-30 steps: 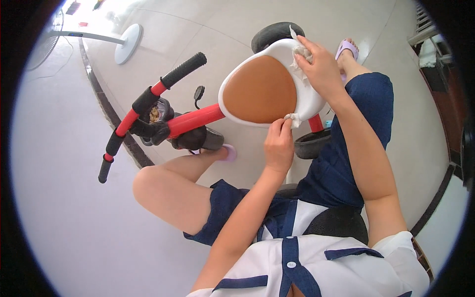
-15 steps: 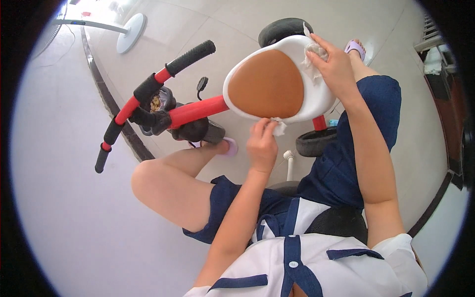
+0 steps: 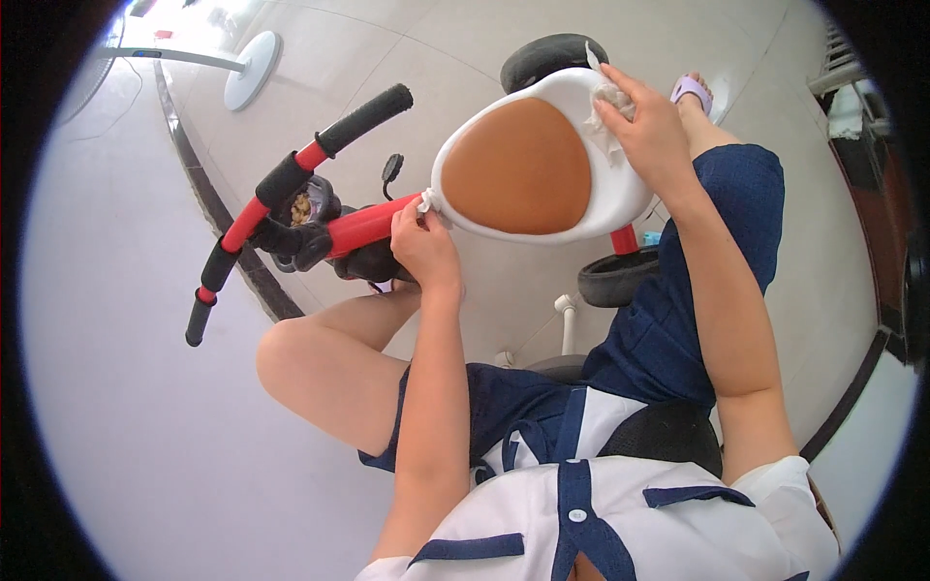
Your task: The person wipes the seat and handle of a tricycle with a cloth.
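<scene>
A child's tricycle [image 3: 373, 225] with a red frame stands in front of me. Its white seat [image 3: 630, 189] carries a brown pad [image 3: 518, 167]. At the seat's narrow front end, beside the red tube, my left hand [image 3: 426, 254] pinches a small white tissue [image 3: 428, 200] against the rim. My right hand [image 3: 651, 131] is closed on a crumpled white tissue [image 3: 612, 107] at the seat's wide rear edge. Black grips cover parts of the red handlebar [image 3: 254, 215] on the left.
Two black rear wheels [image 3: 552, 60] flank the seat. A small container with tan bits [image 3: 300, 206] sits behind the handlebar. A fan's white round base [image 3: 254, 70] stands at the far left. At right is a dark reddish cabinet [image 3: 860, 218]. A white chair leg [image 3: 568, 329] shows below the seat.
My left hand has slid with its tissue leftward along the seat's near edge to the front end. My right hand stays at the rear edge with its tissue.
</scene>
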The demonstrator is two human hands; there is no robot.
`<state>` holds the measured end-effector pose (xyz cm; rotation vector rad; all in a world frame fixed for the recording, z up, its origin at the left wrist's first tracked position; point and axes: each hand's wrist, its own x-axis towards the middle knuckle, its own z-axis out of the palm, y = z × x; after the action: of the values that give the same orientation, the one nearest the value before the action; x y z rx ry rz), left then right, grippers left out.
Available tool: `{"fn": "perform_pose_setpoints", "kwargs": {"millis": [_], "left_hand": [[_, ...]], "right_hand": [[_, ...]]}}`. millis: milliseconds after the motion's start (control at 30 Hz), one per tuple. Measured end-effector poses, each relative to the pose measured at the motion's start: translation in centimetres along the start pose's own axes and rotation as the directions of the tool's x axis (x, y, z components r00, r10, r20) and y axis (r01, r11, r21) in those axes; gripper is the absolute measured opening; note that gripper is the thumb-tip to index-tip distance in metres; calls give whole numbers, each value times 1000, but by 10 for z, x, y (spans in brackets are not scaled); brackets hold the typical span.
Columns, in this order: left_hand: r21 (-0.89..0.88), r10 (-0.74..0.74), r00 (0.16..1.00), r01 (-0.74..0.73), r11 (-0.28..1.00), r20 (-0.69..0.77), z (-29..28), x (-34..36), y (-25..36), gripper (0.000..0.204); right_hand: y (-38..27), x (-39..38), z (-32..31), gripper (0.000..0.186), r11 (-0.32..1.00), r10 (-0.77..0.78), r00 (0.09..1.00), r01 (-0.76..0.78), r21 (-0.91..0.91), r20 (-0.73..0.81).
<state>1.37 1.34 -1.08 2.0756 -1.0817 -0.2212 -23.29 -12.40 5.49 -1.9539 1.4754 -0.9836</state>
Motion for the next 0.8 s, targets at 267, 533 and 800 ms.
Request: {"fn": "perform_pose_setpoints", "kwargs": {"millis": [267,533,800], "left_hand": [[-28,79,997,-78,997,8,11,-69,27,30],[-191,163,935,-106,976,315,28,-109,54,25],[-446,59,954,82,891,294,23,-69,93,19]], "right_hand": [[1,3,-1,41,1000,-3,1000,3,0,-5],[-2,4,0,42,997,-67,997,66,-26,-42],[9,1,-2,44,997,10,1000,-10,71,-5]]}}
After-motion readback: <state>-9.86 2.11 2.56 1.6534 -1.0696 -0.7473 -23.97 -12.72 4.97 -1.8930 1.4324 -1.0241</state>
